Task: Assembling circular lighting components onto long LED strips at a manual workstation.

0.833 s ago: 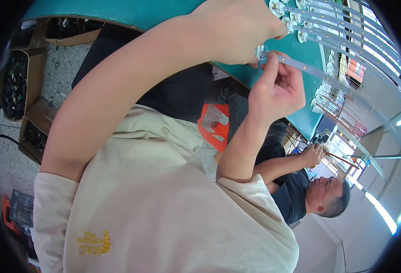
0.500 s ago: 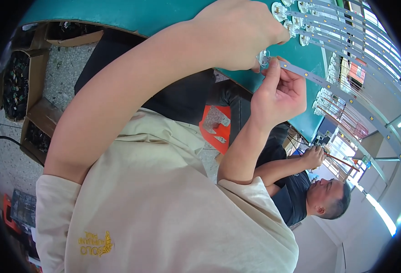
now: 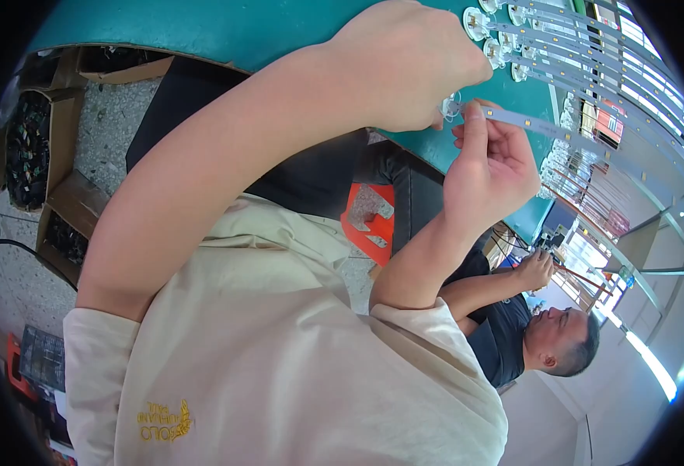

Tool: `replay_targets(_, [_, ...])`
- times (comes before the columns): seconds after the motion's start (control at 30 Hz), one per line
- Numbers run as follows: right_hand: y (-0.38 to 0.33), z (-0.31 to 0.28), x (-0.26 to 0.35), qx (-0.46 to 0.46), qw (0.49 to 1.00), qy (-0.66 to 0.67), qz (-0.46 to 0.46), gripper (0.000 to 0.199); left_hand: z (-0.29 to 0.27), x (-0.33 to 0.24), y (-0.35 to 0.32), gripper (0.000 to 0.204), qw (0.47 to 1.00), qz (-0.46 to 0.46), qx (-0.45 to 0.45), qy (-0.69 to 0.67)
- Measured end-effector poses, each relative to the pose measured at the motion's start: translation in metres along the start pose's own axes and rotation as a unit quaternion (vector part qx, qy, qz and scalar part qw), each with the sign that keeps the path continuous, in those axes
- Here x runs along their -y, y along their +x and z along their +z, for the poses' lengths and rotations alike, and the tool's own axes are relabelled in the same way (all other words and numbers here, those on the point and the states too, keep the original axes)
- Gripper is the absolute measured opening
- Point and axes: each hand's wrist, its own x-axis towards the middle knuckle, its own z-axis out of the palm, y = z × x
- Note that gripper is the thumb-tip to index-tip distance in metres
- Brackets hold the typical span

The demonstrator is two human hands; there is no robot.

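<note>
Brown cardboard boxes (image 3: 60,132), a bright orange plastic stool (image 3: 357,238) and another person in a black short-sleeved top (image 3: 497,346).
The boxes sit on the left, on a speckled grey stone-like floor (image 3: 113,116). They hold lots of small dark bits (image 3: 28,147), too tiny to make out. A thin black cord (image 3: 0,241) lies on the floor near the lowest box. Below that is a grey wire-mesh basket (image 3: 43,357), with something orange-red (image 3: 15,366) just beside it. The stool has holes cut in it. On the right, a long, bright white lamp (image 3: 651,365) shines.
</note>
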Motion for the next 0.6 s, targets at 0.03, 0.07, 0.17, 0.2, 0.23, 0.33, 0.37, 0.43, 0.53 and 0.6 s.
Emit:
replay_targets(0.03, [0.0024,0.0,0.0011,0.008,1.0,0.0,0.007,0.011,0.0005,0.0001,-0.0001,0.017,1.0,-0.001,-0.007,0.006])
replay_targets(0.07, [0.004,-0.0009,0.0016,0.009,1.0,-0.001,0.007,0.011,0.0009,0.0002,0.0,0.017,1.0,-0.002,-0.015,0.011])
replay_targets(0.17, [0.0051,-0.0018,0.0023,0.022,0.999,-0.042,0.002,0.01,0.0014,0.0001,0.0007,0.017,1.0,-0.011,-0.014,0.007])
replay_targets(0.2, [0.0037,-0.0026,0.0028,0.017,0.999,-0.048,-0.005,0.01,0.0017,0.0003,0.0008,0.017,1.0,-0.012,-0.014,0.007])
replay_targets(0.23, [0.0027,-0.0028,0.0033,0.012,0.998,-0.053,-0.012,0.01,0.0017,0.0008,0.001,0.017,1.0,-0.005,-0.011,0.002])
replay_targets(0.33, [-0.0013,-0.0025,0.0014,-0.001,0.997,-0.07,-0.029,0.01,0.004,0.0023,0.0008,0.016,1.0,0.002,-0.016,-0.004])
replay_targets(0.37, [-0.0024,-0.0017,0.0016,-0.002,0.997,-0.069,-0.028,0.01,0.0053,0.0025,0.0008,0.016,1.0,0.003,-0.025,-0.005])
replay_targets(0.43, [-0.0035,0.0003,0.0036,-0.013,0.994,-0.099,-0.036,0.01,0.0064,0.0032,0.0011,0.016,1.0,0.005,-0.031,-0.002])
replay_targets(0.53, [-0.0005,0.0018,0.0054,-0.014,0.994,-0.105,-0.034,0.01,0.0055,0.0039,0.0013,0.016,0.999,0.009,-0.038,-0.001])
replay_targets(0.6, [0.0021,0.0011,0.0088,-0.007,0.993,-0.112,-0.029,0.01,0.0065,0.0036,0.0013,0.016,0.999,0.012,-0.039,-0.002])
